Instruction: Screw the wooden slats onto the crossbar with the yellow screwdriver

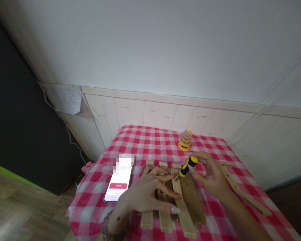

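My right hand (207, 170) grips a yellow and black screwdriver (188, 166), tilted with its lower end down at the far part of a wooden slat (185, 217). My left hand (155, 189) lies with fingers spread over this slat and two more, a middle slat (166, 222) and a left slat (147, 219). Beneath the slats is a brown wooden board (194, 204) with small dark specks or holes on its right part. The screwdriver's tip and whatever it meets are too small to make out.
A phone (118, 185) with a lit screen lies left of my left hand. At the back stands a clear, yellow-based bit case (185, 140). Another curved wooden slat (245, 192) rests at right on the red-checked tablecloth (150, 137). Behind it is a wall (150, 113).
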### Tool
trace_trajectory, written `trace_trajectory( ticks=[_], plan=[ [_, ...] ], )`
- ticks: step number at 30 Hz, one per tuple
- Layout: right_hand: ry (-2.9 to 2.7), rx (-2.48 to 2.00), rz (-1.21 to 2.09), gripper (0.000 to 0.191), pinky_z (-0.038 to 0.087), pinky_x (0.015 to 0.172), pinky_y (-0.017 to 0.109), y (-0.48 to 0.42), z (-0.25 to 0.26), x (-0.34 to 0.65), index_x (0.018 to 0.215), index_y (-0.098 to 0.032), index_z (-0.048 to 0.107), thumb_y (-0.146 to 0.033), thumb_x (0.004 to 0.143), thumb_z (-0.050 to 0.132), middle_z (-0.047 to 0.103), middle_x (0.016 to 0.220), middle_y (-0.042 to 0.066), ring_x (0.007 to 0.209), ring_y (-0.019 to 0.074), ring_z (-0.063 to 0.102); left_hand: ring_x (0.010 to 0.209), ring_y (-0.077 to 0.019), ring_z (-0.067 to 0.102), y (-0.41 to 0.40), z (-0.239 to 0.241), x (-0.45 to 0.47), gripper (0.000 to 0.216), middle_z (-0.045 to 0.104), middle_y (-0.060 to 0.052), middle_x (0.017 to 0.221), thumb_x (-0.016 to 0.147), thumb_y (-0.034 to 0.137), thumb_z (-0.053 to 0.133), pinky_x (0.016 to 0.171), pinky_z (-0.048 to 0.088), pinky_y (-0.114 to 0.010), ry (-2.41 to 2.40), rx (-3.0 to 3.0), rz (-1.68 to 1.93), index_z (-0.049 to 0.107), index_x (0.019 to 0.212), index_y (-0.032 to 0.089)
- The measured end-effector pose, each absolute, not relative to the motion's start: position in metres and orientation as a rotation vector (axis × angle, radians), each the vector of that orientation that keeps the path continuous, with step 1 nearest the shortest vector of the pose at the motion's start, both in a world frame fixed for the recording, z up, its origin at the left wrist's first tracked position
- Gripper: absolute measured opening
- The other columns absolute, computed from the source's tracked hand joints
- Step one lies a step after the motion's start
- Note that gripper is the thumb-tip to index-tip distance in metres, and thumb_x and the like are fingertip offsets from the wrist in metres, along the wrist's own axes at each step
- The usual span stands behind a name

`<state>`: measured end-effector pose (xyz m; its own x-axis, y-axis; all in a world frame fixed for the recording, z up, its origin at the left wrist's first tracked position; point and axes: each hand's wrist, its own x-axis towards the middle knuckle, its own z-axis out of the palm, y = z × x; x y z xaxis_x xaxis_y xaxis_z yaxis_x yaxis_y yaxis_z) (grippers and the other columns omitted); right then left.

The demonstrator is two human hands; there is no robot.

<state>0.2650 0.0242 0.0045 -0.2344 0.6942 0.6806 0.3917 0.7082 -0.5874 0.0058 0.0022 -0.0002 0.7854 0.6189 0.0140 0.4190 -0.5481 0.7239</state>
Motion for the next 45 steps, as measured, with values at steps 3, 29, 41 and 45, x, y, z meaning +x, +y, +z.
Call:
trace_trajectory(
  ticks=[3, 29, 41, 45],
  plan=[
    [-1.887, -0.830, 0.335, 0.022, 0.069, 0.076, 0.032, 0.023, 0.003, 0.265, 0.116, -0.026, 0.067, -0.038, 0.098, 0.069, 0.082, 0.097, 0.009, 0.085, 0.0230, 0.082, 0.144, -0.0379, 0.040, 0.002, 0.002, 0.006, 0.045, 0.044, 0.010, 0.164, 0.090, 0.077, 0.067, 0.122, 0.017, -0.062, 0.757, 2.249, 0.350, 0.071, 0.126, 0.052],
    [-1.603, -0.544, 1.001, 0.027, 0.063, 0.080, 0.031, 0.009, 0.001, 0.236, 0.130, -0.039, 0.066, -0.042, 0.110, 0.048, 0.074, 0.097, 0.002, 0.088, 0.0179, 0.072, 0.144, -0.0332, 0.042, 0.002, -0.001, 0.005, 0.040, 0.044, 0.010, 0.164, 0.093, 0.067, 0.071, 0.120, 0.024, -0.052, 0.733, 2.248, 0.410, 0.071, 0.128, 0.048],
    [-1.591, -0.589, 0.927, 0.017, 0.064, 0.074, 0.027, 0.012, 0.005, 0.236, 0.117, -0.036, 0.072, -0.041, 0.104, 0.063, 0.076, 0.099, 0.003, 0.084, 0.0164, 0.075, 0.143, -0.0351, 0.040, 0.002, 0.001, 0.006, 0.043, 0.041, 0.009, 0.165, 0.093, 0.074, 0.066, 0.119, 0.021, -0.057, 0.747, 2.243, 0.357, 0.070, 0.128, 0.050],
    [-1.555, -0.579, 0.918, 0.015, 0.064, 0.072, 0.026, 0.011, 0.004, 0.232, 0.115, -0.037, 0.071, -0.040, 0.103, 0.064, 0.077, 0.095, 0.001, 0.079, 0.0150, 0.075, 0.144, -0.0354, 0.040, 0.002, 0.000, 0.006, 0.043, 0.042, 0.009, 0.165, 0.092, 0.073, 0.067, 0.120, 0.021, -0.057, 0.751, 2.237, 0.362, 0.071, 0.128, 0.050]
  ],
)
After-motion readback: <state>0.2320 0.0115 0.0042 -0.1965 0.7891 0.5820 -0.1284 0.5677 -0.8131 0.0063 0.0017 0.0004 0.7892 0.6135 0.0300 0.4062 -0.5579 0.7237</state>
